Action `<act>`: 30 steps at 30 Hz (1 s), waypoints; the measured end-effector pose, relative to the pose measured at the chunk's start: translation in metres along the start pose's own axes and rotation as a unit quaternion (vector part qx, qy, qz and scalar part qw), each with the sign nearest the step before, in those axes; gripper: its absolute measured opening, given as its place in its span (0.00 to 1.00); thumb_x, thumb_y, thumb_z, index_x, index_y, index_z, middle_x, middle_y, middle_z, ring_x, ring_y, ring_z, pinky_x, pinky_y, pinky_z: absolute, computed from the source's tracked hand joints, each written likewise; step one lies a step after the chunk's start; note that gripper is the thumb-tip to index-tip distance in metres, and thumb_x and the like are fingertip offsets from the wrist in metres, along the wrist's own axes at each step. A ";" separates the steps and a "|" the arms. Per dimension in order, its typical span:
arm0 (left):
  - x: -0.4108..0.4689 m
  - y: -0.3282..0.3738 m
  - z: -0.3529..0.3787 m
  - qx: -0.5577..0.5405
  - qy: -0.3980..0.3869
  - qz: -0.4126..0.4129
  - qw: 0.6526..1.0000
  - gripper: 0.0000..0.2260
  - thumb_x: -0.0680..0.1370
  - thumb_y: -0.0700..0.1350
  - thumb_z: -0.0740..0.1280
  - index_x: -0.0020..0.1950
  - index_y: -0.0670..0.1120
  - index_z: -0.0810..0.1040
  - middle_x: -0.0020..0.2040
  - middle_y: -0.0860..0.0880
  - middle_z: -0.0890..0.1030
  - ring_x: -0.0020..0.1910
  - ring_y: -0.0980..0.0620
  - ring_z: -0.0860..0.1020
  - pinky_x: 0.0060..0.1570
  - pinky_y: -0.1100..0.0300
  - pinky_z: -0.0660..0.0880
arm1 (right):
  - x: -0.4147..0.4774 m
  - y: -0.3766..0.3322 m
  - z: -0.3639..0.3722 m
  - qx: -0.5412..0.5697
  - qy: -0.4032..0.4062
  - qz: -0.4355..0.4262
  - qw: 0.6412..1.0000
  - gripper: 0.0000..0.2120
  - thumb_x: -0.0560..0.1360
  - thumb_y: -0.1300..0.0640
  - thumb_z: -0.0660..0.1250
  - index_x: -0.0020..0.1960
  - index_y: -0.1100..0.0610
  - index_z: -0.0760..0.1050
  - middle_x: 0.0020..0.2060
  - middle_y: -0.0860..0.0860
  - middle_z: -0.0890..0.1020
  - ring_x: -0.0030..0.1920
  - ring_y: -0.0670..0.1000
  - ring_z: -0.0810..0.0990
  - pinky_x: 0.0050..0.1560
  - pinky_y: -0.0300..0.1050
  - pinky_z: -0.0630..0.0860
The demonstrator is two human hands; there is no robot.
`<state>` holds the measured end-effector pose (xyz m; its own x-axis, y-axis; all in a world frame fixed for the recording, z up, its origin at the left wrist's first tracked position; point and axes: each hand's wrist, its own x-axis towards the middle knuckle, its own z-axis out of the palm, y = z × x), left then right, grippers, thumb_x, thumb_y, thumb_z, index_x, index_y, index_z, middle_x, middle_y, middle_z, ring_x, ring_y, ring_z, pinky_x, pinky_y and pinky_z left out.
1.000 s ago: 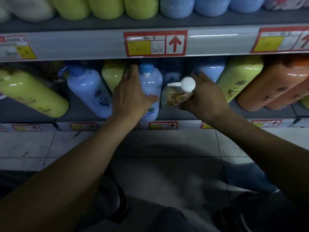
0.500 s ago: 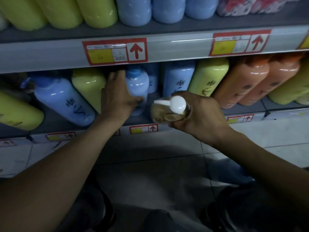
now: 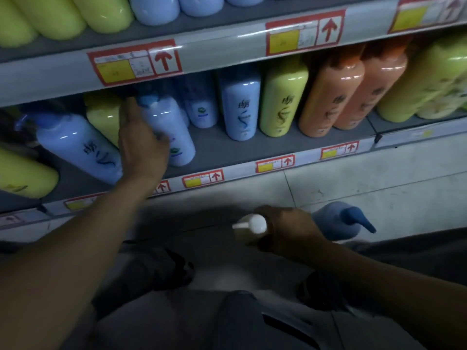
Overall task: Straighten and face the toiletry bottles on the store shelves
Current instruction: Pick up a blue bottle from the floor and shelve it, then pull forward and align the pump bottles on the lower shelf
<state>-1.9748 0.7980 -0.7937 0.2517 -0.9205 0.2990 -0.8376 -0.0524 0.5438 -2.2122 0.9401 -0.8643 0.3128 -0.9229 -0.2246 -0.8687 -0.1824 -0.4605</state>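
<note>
My left hand (image 3: 141, 145) grips a light blue bottle with a blue cap (image 3: 171, 130) that leans on the bottom shelf (image 3: 222, 150). Low over the floor, away from the shelf, my right hand (image 3: 285, 231) holds a small yellowish pump bottle with a white pump head (image 3: 249, 227). To its left on the shelf a larger blue bottle (image 3: 80, 145) leans over, and a yellow bottle (image 3: 22, 175) lies beside that. Further right stand an upright blue bottle (image 3: 240, 107), a yellow bottle (image 3: 283, 99) and two orange bottles (image 3: 353, 94).
A blue bottle with a dark blue spout (image 3: 341, 219) lies on the tiled floor (image 3: 379, 173) by my right hand. The upper shelf (image 3: 214, 44) carries yellow and blue bottles above red price tags. My knees fill the lower part of the view.
My right hand has pulled the pump bottle off the shelf and down toward the floor. My left hand stays on the blue-capped bottle. The view has swung left and down.
</note>
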 end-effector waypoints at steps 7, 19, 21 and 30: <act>-0.091 0.016 0.037 -0.009 -0.318 0.117 0.941 0.12 0.72 0.38 0.66 0.53 0.47 0.78 0.48 0.45 0.80 0.47 0.44 0.78 0.50 0.51 0.75 | -0.037 0.033 0.037 0.006 -0.058 0.019 0.998 0.20 0.71 0.40 0.65 0.59 0.48 0.74 0.47 0.47 0.83 0.44 0.48 0.84 0.42 0.38 0.76; -0.112 0.097 0.089 0.129 -0.541 0.273 0.785 0.12 0.71 0.39 0.64 0.47 0.57 0.76 0.45 0.51 0.81 0.46 0.49 0.79 0.47 0.54 0.77 | -0.023 0.047 -0.067 0.020 -0.232 0.042 0.972 0.27 0.72 0.49 0.71 0.68 0.56 0.69 0.63 0.55 0.76 0.62 0.56 0.75 0.62 0.50 0.73; -0.092 0.139 0.110 0.066 -0.458 0.250 0.850 0.12 0.73 0.37 0.64 0.46 0.54 0.78 0.42 0.49 0.81 0.44 0.47 0.79 0.43 0.57 0.74 | -0.014 0.071 -0.127 0.018 -0.216 0.071 0.974 0.28 0.73 0.48 0.70 0.70 0.55 0.67 0.63 0.54 0.76 0.61 0.56 0.76 0.61 0.47 0.73; -0.068 0.354 0.216 -0.186 -0.396 0.149 0.887 0.18 0.69 0.40 0.68 0.58 0.48 0.72 0.52 0.48 0.77 0.52 0.48 0.77 0.53 0.54 0.75 | -0.014 0.267 -0.262 0.180 0.144 0.389 0.892 0.20 0.74 0.59 0.67 0.64 0.62 0.71 0.56 0.62 0.78 0.55 0.62 0.80 0.52 0.57 0.80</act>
<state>-2.3931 0.7582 -0.7913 -0.4969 -0.8630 -0.0911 -0.5551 0.2354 0.7978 -2.5492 0.8157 -0.7585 -0.4865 -0.7816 -0.3904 -0.5848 0.6233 -0.5191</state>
